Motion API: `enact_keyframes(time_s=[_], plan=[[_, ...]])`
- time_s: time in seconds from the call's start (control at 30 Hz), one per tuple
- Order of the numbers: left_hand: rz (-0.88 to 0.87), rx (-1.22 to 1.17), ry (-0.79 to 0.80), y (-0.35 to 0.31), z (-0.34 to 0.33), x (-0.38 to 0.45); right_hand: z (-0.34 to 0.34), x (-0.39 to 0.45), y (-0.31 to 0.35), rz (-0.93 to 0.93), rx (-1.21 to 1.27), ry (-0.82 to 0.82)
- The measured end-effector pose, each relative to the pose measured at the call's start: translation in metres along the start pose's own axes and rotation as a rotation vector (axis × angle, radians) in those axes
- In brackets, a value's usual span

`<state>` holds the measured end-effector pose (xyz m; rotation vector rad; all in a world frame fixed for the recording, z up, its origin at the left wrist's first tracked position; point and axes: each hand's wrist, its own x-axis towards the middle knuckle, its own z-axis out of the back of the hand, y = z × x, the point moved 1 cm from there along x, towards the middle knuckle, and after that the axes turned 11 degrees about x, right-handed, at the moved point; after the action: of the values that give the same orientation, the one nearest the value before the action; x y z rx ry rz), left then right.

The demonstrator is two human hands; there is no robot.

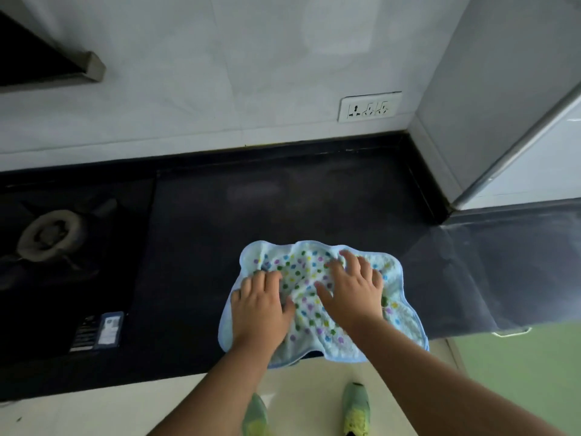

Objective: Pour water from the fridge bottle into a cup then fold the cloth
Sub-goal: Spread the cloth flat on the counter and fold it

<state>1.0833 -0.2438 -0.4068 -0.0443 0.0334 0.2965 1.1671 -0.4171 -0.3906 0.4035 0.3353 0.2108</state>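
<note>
A white cloth point(399, 313) with coloured dots and a pale blue border lies wrinkled on the dark counter point(283, 209), its near edge hanging slightly over the counter's front. My left hand point(261, 303) rests flat on the cloth's left part, fingers spread and fairly straight. On the cloth's upper right part my right hand point(352, 287) presses down, fingers spread. Neither hand pinches the fabric. No bottle or cup is in view.
A gas stove point(53, 234) with its burner sits at the left of the counter. The fridge point(503, 99) stands at the right. A wall socket point(369, 107) is on the white wall behind. Below are the pale floor and my green shoes point(355, 410).
</note>
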Motion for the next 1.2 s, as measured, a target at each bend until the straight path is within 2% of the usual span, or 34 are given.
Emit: enact_keyframes(time_s=[0.03, 0.1, 0.17, 0.3, 0.4, 0.5, 0.6, 0.73, 0.87, 0.93, 1.07, 1.2], plan=[[0.016, -0.063, 0.056, -0.003, 0.005, -0.003, 0.004, 0.011, 0.006, 0.034, 0.055, 0.014], [0.090, -0.153, 0.298, -0.015, 0.006, -0.012, 0.005, 0.030, 0.018, 0.082, 0.117, 0.123], [0.114, -0.097, 0.402, -0.024, -0.002, -0.023, 0.004, 0.043, 0.027, 0.071, 0.081, 0.239], [0.083, -0.046, 0.357, -0.028, -0.006, -0.024, 0.005, 0.046, 0.032, -0.069, -0.013, 0.242], [0.139, -0.215, 0.405, -0.021, 0.005, -0.016, 0.009, 0.040, 0.025, -0.194, -0.027, 0.359], [0.187, -0.409, 0.392, -0.013, 0.036, -0.007, 0.027, 0.030, 0.022, -0.185, -0.047, 0.419], [0.228, -0.514, 0.312, -0.010, 0.083, 0.004, 0.058, 0.011, 0.032, -0.150, 0.085, 0.306], [0.315, -0.810, 0.355, -0.008, 0.154, 0.008, 0.114, -0.021, 0.060, -0.065, 0.445, 0.078], [0.259, -0.918, 0.251, -0.003, 0.240, 0.002, 0.181, -0.057, 0.092, 0.051, 0.569, -0.107], [0.151, -0.956, 0.244, 0.002, 0.280, -0.004, 0.211, -0.073, 0.107, 0.091, 0.666, -0.169], [-0.122, -0.686, 0.285, 0.019, 0.330, -0.010, 0.263, -0.092, 0.130, 0.160, 0.883, -0.273], [-0.063, -0.569, 0.056, 0.032, 0.340, -0.006, 0.297, -0.111, 0.147, 0.250, 0.880, -0.313]])
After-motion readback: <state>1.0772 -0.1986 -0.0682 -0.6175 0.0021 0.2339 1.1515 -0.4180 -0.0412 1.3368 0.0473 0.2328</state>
